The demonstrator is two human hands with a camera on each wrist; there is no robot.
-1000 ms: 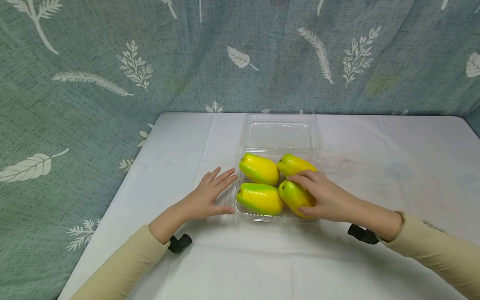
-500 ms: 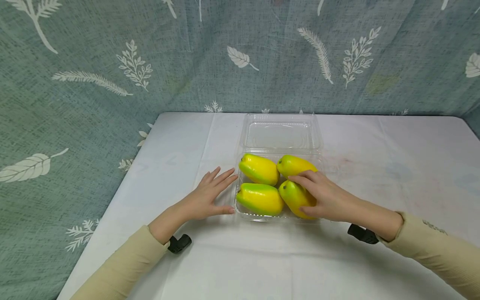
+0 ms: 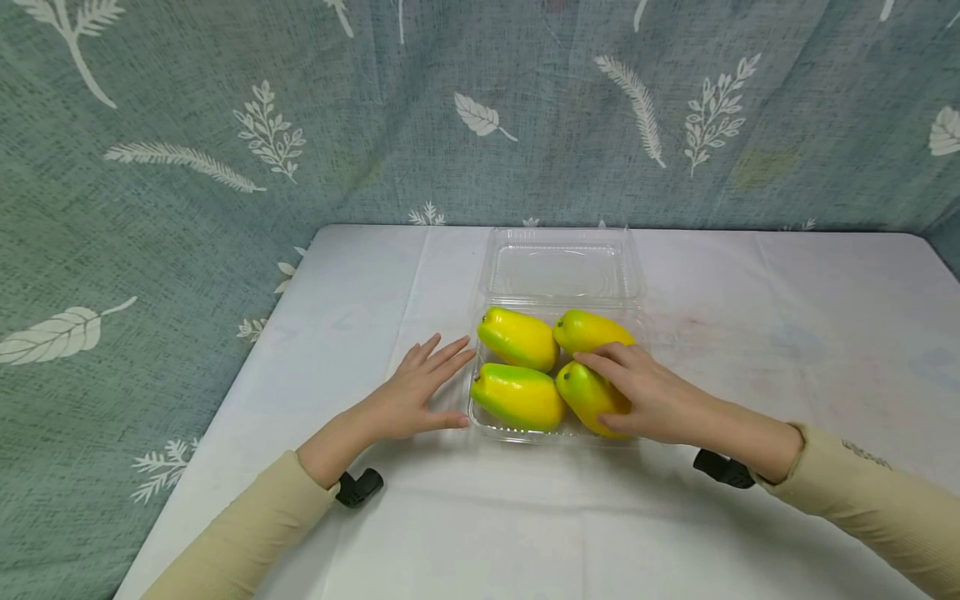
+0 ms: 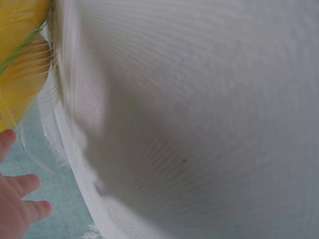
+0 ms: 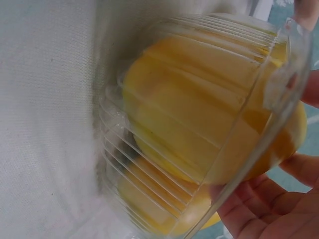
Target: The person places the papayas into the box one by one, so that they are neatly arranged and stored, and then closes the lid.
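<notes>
Several yellow-green, papaya-shaped fruits lie in two rows in a clear plastic clamshell box (image 3: 510, 435). My right hand (image 3: 656, 396) grips the front-right fruit (image 3: 587, 396), thumb at its near side and fingers over its top. In the right wrist view, fingertips (image 5: 239, 209) show at the fruit beyond the box's clear wall. The front-left fruit (image 3: 517, 397) touches it; the back-left fruit (image 3: 519, 338) and back-right fruit (image 3: 588, 329) sit behind. My left hand (image 3: 416, 392), fingers spread, is by the box's left side, holding nothing. My right hand hides part of the gripped fruit.
The box's clear lid (image 3: 566, 267) lies folded back towards the table's far edge. A white cloth (image 3: 465, 533) covers the table. A green leaf-patterned curtain (image 3: 420, 108) hangs behind and to the left.
The front-left fruit has shifted slightly left and back, and the front-right fruit a little left with my right hand. My left hand has stayed in place.
</notes>
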